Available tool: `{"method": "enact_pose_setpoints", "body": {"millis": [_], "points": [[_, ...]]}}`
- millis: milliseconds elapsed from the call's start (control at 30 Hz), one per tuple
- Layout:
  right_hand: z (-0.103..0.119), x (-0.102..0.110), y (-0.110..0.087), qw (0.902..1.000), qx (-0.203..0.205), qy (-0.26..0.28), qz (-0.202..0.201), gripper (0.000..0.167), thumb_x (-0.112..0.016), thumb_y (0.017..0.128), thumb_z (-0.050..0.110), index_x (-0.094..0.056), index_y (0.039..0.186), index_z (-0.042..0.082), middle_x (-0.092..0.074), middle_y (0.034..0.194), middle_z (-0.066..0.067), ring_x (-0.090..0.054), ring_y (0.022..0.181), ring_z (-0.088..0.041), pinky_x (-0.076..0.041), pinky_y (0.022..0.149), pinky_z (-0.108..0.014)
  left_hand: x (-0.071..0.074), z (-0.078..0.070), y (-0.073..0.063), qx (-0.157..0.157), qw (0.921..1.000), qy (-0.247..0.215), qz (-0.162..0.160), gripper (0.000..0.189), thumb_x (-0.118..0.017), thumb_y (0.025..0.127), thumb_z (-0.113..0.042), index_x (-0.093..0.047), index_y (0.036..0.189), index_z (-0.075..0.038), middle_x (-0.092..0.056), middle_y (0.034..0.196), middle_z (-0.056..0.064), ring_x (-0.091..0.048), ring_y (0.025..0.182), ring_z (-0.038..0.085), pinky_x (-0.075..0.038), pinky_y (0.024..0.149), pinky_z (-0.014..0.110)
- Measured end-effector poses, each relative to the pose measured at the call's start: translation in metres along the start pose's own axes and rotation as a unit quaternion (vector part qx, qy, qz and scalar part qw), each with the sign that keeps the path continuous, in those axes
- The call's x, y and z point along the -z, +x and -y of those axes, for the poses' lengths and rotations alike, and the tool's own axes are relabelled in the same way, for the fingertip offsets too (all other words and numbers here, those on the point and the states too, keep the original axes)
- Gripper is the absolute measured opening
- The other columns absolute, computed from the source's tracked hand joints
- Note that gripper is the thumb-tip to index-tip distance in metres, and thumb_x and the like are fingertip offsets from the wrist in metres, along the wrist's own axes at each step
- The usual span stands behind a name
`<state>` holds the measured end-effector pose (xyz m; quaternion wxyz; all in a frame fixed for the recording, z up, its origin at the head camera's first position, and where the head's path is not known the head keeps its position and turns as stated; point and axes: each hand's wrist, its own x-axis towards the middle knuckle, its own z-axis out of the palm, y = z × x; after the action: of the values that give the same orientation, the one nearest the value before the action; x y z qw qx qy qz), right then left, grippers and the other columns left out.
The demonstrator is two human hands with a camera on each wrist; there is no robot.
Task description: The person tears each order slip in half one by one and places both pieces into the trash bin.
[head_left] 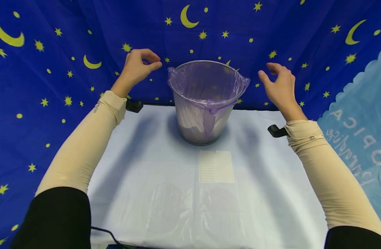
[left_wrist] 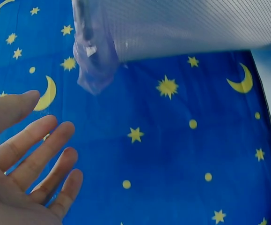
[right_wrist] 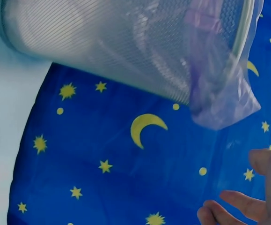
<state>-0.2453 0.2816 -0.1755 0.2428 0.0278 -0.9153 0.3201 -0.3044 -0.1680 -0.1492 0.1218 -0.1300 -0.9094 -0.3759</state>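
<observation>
A round wire-mesh wastebasket (head_left: 193,121) stands upright near the back of the table. Its purple plastic bag (head_left: 210,81) lines the inside and folds over the rim, with a gathered knot at the front and loose flaps at both sides. To the left of the rim, my left hand (head_left: 139,65) is raised, apart from the basket; its fingers are loosely bent and hold nothing. My right hand (head_left: 281,83) hovers off the right side, thumb and fingers apart with nothing between them. Both wrist views show a bag flap (left_wrist: 98,65) hanging over the rim near each hand.
On the white table (head_left: 131,193), a pale lined paper rectangle (head_left: 216,166) lies in front of the basket. A blue curtain (head_left: 153,20) with moons and stars hangs close behind. Light-blue lettered fabric (head_left: 364,131) is at the right; a black cable (head_left: 104,231) crosses the front left edge.
</observation>
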Motion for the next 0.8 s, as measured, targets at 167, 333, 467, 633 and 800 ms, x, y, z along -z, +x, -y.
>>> {"method": "enact_pose_setpoints", "body": {"millis": [167, 333, 467, 633, 800], "points": [[-0.011, 0.000, -0.007, 0.9997, -0.020, 0.007, 0.008, 0.063, -0.053, 0.108, 0.048, -0.048, 0.158, 0.010, -0.051, 0.159, -0.014, -0.045, 0.147, -0.032, -0.031, 0.124, -0.052, 0.005, 0.010, -0.004, 0.011, 0.9999, 0.006, 0.011, 0.043, -0.069, 0.103, -0.036, -0.070, 0.139, -0.012, -0.064, 0.148, 0.005, -0.049, 0.146, 0.016, -0.041, 0.120, 0.041], [-0.022, -0.008, -0.016, 0.9996, -0.021, 0.012, 0.016, 0.064, -0.050, 0.109, 0.048, -0.045, 0.160, 0.008, -0.049, 0.160, -0.017, -0.043, 0.149, -0.035, -0.029, 0.124, -0.055, -0.001, 0.019, -0.010, 0.012, 0.9997, 0.012, 0.018, 0.046, -0.066, 0.104, -0.038, -0.067, 0.143, -0.014, -0.059, 0.154, 0.002, -0.039, 0.153, 0.018, -0.031, 0.126, 0.043], [-0.030, -0.017, -0.026, 0.9995, -0.021, 0.006, 0.025, 0.065, -0.048, 0.109, 0.049, -0.043, 0.160, 0.008, -0.047, 0.162, -0.018, -0.042, 0.150, -0.036, -0.029, 0.124, -0.057, -0.010, 0.028, -0.017, 0.011, 0.9996, 0.010, 0.023, 0.046, -0.065, 0.105, -0.039, -0.066, 0.143, -0.014, -0.059, 0.155, 0.004, -0.034, 0.156, 0.022, -0.022, 0.130, 0.045], [-0.041, -0.028, -0.041, 0.9992, -0.023, 0.006, 0.033, 0.065, -0.049, 0.109, 0.048, -0.044, 0.160, 0.008, -0.045, 0.162, -0.021, -0.041, 0.150, -0.040, -0.026, 0.125, -0.061, -0.025, 0.043, -0.024, 0.006, 0.9993, 0.011, 0.035, 0.042, -0.067, 0.104, -0.035, -0.069, 0.139, -0.011, -0.061, 0.151, 0.009, -0.036, 0.155, 0.029, -0.023, 0.129, 0.050], [-0.052, -0.040, -0.054, 0.9987, -0.031, 0.002, 0.042, 0.067, -0.051, 0.109, 0.050, -0.044, 0.159, 0.007, -0.046, 0.161, -0.023, -0.041, 0.148, -0.043, -0.024, 0.124, -0.063, -0.037, 0.056, -0.029, 0.019, 0.9982, 0.014, 0.056, 0.040, -0.067, 0.104, -0.031, -0.070, 0.138, -0.009, -0.061, 0.151, 0.012, -0.036, 0.155, 0.032, -0.021, 0.129, 0.052]]}}
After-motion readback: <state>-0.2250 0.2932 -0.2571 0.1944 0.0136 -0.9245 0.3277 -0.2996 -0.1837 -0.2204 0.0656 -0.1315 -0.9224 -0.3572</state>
